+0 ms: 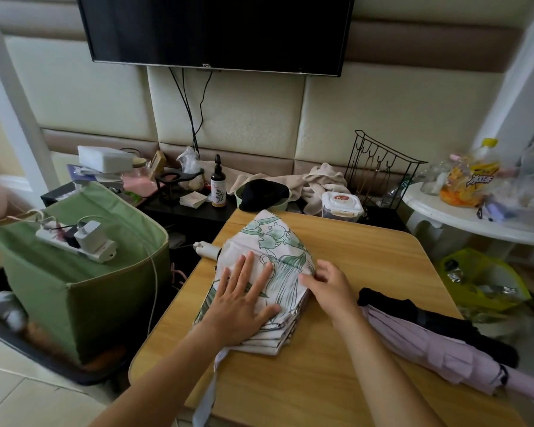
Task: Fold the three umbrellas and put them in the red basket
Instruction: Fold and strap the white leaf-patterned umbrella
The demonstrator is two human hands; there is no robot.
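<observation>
Both hands on the floral umbrella (267, 272), flattened on the wooden table (367, 260).

I see my left hand (244, 300) lying palm-down on the white-and-green canopy, fingers straight and spread, pressing the folded pleats — it grips nothing. My right hand (330, 285) sits at the canopy's right edge, fingers bent onto the fabric; whether they pinch a fold I cannot tell. The umbrella's white handle (205, 249) pokes past the table's left edge. To the right of the floral umbrella, on the same table, a lilac umbrella (438, 352) lies closed, with a black umbrella (420, 315) just behind it, touching it. Left of the table stands a green fabric bin (84, 291) with a power strip (77, 241) on top.
</observation>
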